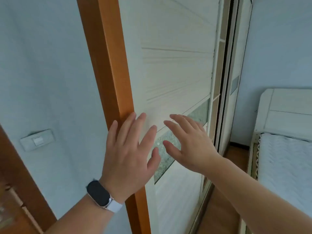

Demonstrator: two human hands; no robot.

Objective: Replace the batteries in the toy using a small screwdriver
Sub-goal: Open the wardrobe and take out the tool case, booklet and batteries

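My left hand (128, 154) and my right hand (189, 146) are both raised in front of me, backs toward the camera, fingers straight and spread, holding nothing. A dark smart band with a white strap (99, 194) is on my left wrist. The hands are held up before a white sliding wardrobe door (175, 78). No toy, batteries or screwdriver appear in the head view.
An orange wooden door frame (109, 65) runs down the middle left beside a pale wall with a light switch (37, 140). A bed with a white headboard (287, 105) and white mattress (287, 166) stands at the right. A strip of wooden floor (217, 208) shows below.
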